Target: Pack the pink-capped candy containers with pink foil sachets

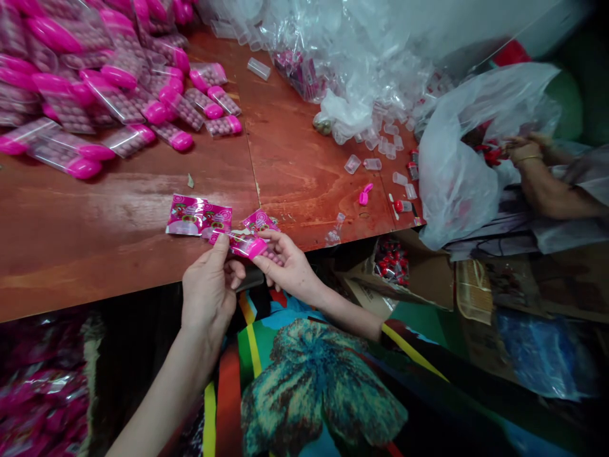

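While at the near edge of the wooden table [295, 171], held one pink-capped tube [242, 243] in both hands. Pinched its 9 o'clock end between thumb and forefinger of the left hand [209, 289]; pressed the fingertips of the right hand [285, 263] around its capped 3 o'clock end. Saw pink printed packets [197, 216] lying flat on the wood at 12 o'clock, just beyond the tube. Saw a heap of filled tubes [95, 82] well apart at 10 o'clock, empty clear vials [375, 146] scattered at 1 o'clock, a loose pink cap [364, 193] just beside them. Found a white plastic bag [457, 171] at 3 o'clock, another person's hand [528, 149] beside it.
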The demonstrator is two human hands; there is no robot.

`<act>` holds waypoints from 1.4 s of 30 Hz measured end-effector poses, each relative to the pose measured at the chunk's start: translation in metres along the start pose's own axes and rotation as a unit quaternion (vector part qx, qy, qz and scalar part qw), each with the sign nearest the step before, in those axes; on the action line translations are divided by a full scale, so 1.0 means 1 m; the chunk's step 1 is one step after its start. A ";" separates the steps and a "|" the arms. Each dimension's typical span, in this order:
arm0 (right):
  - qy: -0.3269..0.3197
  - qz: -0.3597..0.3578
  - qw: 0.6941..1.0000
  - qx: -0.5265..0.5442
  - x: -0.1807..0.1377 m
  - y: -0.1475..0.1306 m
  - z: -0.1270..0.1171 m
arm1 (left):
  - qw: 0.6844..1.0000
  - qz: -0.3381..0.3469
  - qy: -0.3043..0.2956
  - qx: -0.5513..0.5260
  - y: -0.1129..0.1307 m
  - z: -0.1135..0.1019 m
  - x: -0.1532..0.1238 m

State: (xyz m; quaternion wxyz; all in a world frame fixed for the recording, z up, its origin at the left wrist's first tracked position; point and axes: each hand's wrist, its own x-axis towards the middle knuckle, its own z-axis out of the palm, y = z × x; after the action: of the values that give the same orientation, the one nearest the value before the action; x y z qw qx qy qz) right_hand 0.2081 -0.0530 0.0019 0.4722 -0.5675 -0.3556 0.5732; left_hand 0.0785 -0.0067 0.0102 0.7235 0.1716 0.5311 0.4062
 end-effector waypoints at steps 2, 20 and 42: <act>-0.010 0.003 1.000 0.003 0.001 0.002 0.001 | 1.000 -0.005 -0.029 -0.003 -0.001 -0.001 0.001; -0.089 0.014 0.995 0.050 0.008 -0.001 -0.007 | 0.984 -0.082 -0.153 0.038 0.002 -0.004 0.000; -0.111 -0.011 0.994 -0.017 -0.003 0.008 -0.009 | 0.980 -0.089 -0.174 0.045 0.002 -0.010 0.003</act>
State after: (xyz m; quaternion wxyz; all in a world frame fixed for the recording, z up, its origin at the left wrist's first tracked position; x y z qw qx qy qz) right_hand 0.2160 -0.0591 -0.0056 0.4264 -0.5040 -0.4215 0.6218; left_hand 0.0686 -0.0046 0.0058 0.8300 0.2239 0.4276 0.2795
